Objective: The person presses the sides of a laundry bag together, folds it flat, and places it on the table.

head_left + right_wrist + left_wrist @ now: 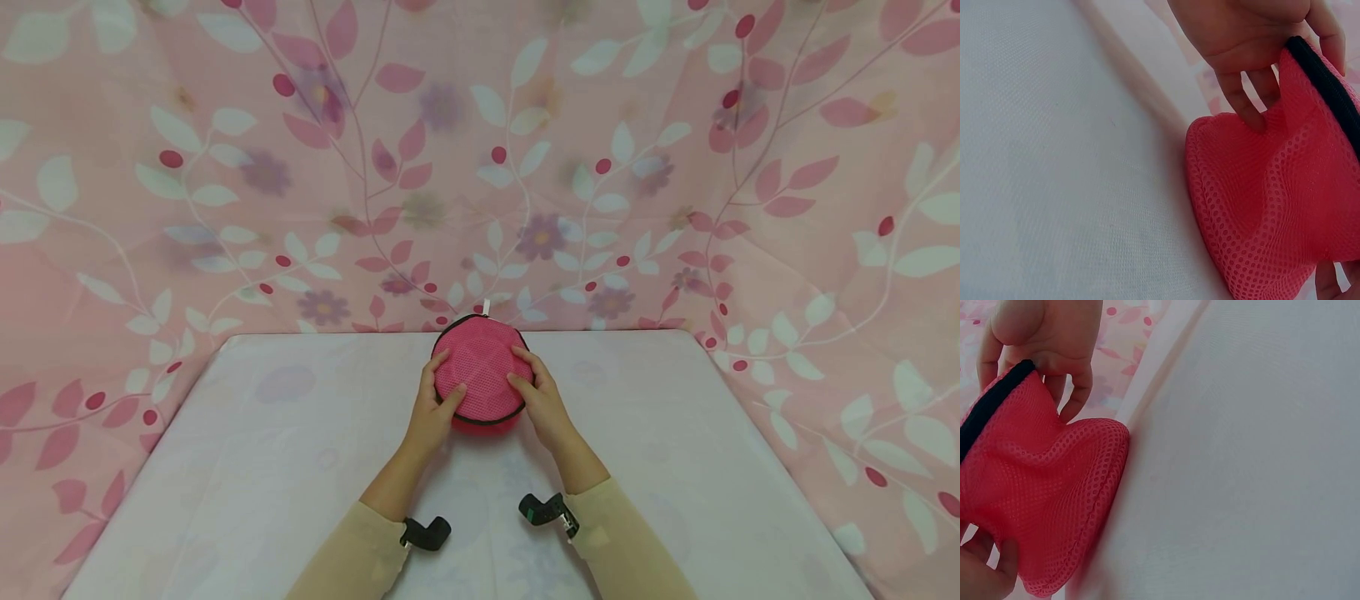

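A round pink mesh laundry bag (483,375) with a black zipped edge is held between both hands near the far side of the table. My left hand (435,400) grips its left side, thumb on the top face. On the opposite side, my right hand (542,396) holds it the same way. The left wrist view shows the mesh side wall (1054,481) dented inward, with the left hand's fingers behind it. In the right wrist view, the black band (1325,81) runs along the upper edge, and the bag's lower seam is close to the white tabletop.
A white cloth with faint prints covers the table (262,467). Pink floral curtains (480,167) hang behind it and on both sides. A small white tag (487,307) sticks up from the bag's far edge. Black camera mounts (427,533) sit at both wrists.
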Demonstrator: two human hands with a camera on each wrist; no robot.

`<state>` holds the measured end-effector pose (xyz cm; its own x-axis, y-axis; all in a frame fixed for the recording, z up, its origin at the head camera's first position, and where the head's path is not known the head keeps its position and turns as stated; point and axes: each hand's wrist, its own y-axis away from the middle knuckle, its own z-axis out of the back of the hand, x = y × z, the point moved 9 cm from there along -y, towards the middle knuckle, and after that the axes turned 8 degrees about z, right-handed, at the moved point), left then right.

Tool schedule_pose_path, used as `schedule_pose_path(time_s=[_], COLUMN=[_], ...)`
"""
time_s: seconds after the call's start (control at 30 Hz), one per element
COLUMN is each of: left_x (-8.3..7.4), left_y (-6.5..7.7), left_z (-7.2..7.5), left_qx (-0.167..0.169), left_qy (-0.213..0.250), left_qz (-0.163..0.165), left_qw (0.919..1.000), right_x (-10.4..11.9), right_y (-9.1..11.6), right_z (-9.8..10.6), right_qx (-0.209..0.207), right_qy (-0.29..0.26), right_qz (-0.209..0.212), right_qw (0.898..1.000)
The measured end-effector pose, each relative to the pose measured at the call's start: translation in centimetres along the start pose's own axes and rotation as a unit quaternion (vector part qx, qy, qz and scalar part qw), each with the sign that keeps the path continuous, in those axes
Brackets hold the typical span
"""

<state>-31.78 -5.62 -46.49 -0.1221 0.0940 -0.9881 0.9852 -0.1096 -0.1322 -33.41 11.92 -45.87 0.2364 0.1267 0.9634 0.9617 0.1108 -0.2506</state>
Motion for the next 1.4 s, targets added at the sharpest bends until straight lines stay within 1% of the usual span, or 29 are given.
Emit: schedule_pose_path(time_s=[0.3,0.47,0.5,0.6,0.73,0.87,1.0,1.23,1.4], left_x=[0.3,0.4,0.2,-1.0,-2.6,-2.9,-3.0,-2.5,-2.6], left_y=[0.0,0.0,0.0,0.5,1.2,1.4,1.5,1.5,1.5], left_z=[0.1,0.1,0.1,-0.2,-0.3,-0.4,-0.4,-0.1,-0.1], left_qx=[-0.009,-0.011,-0.011,-0.005,-0.004,-0.005,-0.003,-0.01,-0.006], left_qy=[-0.017,-0.025,-0.026,-0.03,-0.044,-0.048,-0.041,-0.062,-0.055], left_qz=[0.0,0.014,0.019,0.025,0.026,0.025,0.022,0.029,0.029], left_qw=[0.9998,0.9995,0.9994,0.9992,0.9987,0.9985,0.9989,0.9976,0.998], right_x=[-0.1,-0.2,-0.2,-0.3,-0.4,-0.6,-0.7,-0.8,-0.8], right_y=[0.0,0.1,0.1,0.1,0.1,0.1,0.1,0.1,0.0], right_z=[0.0,0.1,0.1,0.1,0.0,-0.1,-0.2,-0.2,-0.3], right_qx=[-0.002,-0.009,-0.009,-0.01,-0.007,-0.002,-0.005,-0.009,-0.007], right_qy=[-0.004,-0.001,-0.001,-0.005,-0.028,-0.047,-0.058,-0.074,-0.079], right_qz=[-0.002,-0.008,-0.007,-0.01,-0.017,-0.022,-0.02,-0.021,-0.022], right_qw=[1.0,1.0,1.0,1.0,0.999,0.999,0.998,0.997,0.997])
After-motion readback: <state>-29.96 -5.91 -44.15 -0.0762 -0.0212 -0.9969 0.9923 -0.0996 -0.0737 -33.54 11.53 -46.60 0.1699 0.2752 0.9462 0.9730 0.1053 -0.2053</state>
